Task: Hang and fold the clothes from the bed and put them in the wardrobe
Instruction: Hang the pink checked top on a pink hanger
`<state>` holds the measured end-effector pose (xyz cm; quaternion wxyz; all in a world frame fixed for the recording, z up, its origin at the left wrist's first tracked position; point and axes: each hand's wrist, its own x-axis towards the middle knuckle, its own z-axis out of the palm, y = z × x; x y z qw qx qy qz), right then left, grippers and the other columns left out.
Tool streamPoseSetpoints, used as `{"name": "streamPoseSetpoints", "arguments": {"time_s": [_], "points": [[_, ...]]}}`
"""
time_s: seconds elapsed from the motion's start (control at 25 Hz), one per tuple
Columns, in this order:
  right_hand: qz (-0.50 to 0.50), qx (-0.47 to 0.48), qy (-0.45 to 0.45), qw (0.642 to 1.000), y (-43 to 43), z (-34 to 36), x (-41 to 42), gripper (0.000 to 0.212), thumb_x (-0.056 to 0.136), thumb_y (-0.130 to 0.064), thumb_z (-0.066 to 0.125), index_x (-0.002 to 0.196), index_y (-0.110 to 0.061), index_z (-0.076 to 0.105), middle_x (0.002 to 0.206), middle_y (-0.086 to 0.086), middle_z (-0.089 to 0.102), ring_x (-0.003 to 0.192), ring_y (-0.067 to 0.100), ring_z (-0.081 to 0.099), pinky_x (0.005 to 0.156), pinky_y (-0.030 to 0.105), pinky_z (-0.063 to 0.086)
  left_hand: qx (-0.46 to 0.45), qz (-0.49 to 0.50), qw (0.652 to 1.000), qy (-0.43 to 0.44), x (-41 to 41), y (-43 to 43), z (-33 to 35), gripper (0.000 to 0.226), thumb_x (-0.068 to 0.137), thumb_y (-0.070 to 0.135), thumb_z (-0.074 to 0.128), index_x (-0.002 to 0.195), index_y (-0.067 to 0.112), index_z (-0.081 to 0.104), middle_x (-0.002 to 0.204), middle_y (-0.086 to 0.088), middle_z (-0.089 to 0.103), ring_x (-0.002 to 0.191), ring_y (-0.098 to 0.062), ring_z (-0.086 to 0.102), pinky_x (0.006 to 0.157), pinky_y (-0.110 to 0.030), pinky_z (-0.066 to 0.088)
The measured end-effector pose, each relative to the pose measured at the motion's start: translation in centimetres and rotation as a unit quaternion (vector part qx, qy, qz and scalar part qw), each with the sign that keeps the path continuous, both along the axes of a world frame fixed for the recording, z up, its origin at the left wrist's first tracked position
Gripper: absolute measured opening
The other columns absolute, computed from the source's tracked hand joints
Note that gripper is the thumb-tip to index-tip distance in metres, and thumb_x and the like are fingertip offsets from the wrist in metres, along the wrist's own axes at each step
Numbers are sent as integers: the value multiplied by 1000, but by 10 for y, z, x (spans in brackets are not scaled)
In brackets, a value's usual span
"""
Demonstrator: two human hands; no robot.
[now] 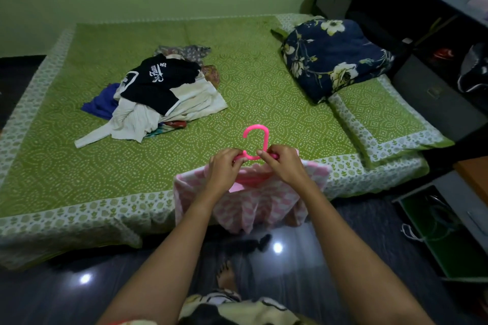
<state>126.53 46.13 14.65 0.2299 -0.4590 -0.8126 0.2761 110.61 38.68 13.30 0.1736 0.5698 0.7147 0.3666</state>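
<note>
Both hands, left hand (224, 166) and right hand (283, 163), gripping pink hanger (255, 140) inside apparently checked pink garment (253, 206).

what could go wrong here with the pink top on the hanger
1. Both hands, left hand and right hand, pinch the pink hanger near its hook while the pink checked garment sags unevenly below; it may slide off one shoulder.
2. The garment hangs past the bed edge over the dark floor, so a slip would likely drop it there.
3. The clothes pile looks tangled; pulling one piece could drag others.
</note>
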Motion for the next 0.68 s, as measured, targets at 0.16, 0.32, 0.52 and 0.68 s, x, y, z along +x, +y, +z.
{"name": "streamPoseSetpoints", "arguments": {"time_s": [0.16, 0.32, 0.52, 0.68], "points": [[-2, -48, -42, 998, 47, -21, -16, 48, 88, -36, 62, 51, -27, 32, 49, -9, 35, 55, 17, 40, 57, 28, 25, -54, -17, 998, -4, -18, 48, -20, 17, 85, 17, 65, 96, 4, 69, 92, -14, 69, 88, -31, 62, 77, -37, 45], [-14, -88, -60, 994, 95, -32, -35, 41, 89, -36, 61, 55, -21, 45, 51, -7, 39, 60, 17, 42, 59, 28, 26, -81, -13, 996, -15, -35, 99, -33, 18, 86, 16, 64, 96, 3, 68, 92, -17, 68, 87, -32, 62, 75, -38, 45], [-21, -138, -79, 987, 179, -54, -71, 33, 89, -34, 61, 68, -8, 59, 62, 14, 55, 62, 22, 46, 59, 30, 28, -114, 21, 992, -53, -60, 183, -60, 18, 86, 11, 63, 99, 0, 68, 96, -18, 69, 91, -33, 64, 78, -39, 48], [-103, -215, -42, 970, 229, -78, -101, 33, 93, -22, 57, 102, 9, 63, 92, 28, 65, 87, 36, 60, 75, 38, 36, -145, 114, 971, -153, -73, 236, -77, 23, 92, 5, 52, 110, -4, 63, 108, -21, 67, 102, -31, 62, 85, -31, 43]]}}
